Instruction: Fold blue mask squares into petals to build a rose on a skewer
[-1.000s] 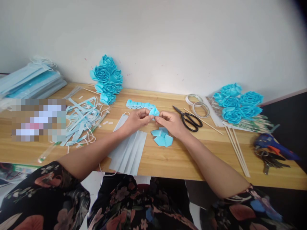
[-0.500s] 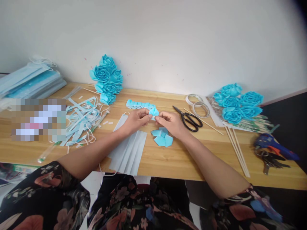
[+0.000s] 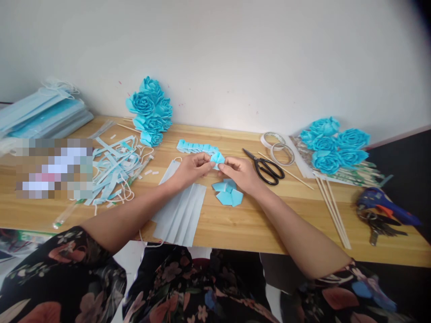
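My left hand (image 3: 189, 169) and my right hand (image 3: 239, 172) meet over the middle of the wooden table (image 3: 256, 224), both pinched on one small folded blue piece (image 3: 217, 157). Just below my right hand lies a little pile of cut blue squares (image 3: 228, 192). A row of folded blue pieces (image 3: 195, 146) lies behind my hands. Under my left forearm rests a flat pale blue face mask (image 3: 182, 211) that overhangs the front edge.
Black scissors (image 3: 266, 168), two tape rolls (image 3: 278, 147) and wooden sticks (image 3: 333, 213) lie to the right. Blue fabric roses lie at the back left (image 3: 150, 110) and right (image 3: 333, 146). A glue gun (image 3: 384, 204) with keys sits far right. Mask scraps (image 3: 114, 168) and stacked masks (image 3: 40, 114) are left.
My fingers have shifted slightly on the small blue piece; both arms stay in place.
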### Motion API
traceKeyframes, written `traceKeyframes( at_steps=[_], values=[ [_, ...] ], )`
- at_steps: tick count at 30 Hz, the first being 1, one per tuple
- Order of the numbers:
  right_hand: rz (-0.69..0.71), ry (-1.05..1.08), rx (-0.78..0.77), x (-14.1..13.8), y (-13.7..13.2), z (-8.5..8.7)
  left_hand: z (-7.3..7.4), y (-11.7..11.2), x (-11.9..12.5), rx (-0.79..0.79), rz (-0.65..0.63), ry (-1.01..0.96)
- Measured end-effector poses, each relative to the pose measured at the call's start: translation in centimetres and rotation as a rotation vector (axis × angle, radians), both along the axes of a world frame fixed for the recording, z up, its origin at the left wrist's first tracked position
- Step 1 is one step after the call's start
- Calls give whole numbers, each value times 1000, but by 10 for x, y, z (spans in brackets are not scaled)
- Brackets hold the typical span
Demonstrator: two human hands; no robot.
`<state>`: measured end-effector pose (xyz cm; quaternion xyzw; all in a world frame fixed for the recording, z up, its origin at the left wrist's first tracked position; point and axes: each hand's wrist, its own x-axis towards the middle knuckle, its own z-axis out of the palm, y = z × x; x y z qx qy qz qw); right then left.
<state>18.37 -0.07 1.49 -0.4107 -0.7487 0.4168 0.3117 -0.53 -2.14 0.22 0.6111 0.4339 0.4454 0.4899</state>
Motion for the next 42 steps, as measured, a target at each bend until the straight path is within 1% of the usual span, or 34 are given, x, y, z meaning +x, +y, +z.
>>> traceKeyframes(
  at_steps=[2,5,9,14,19,24,35,42],
  values=[
    [0,14,-17,0,0,-1,0,0,0,-9,2,0],
    [5,40,-38,1,1,-5,0,1,0,-8,-29,-5],
    [17,28,-27,2,3,-10,0,1,0,0,-55,-2],
    [12,2,-3,1,2,-7,0,0,0,1,-47,10],
    [1,8,-16,1,1,-5,1,-1,-1,-10,-54,9],
    [8,34,-46,1,2,-7,2,-1,0,-16,-47,21],
    [16,13,-22,1,3,-8,1,0,0,-20,-55,-13],
    [21,-25,12,2,3,-9,0,0,0,-29,-67,11]
  ],
)
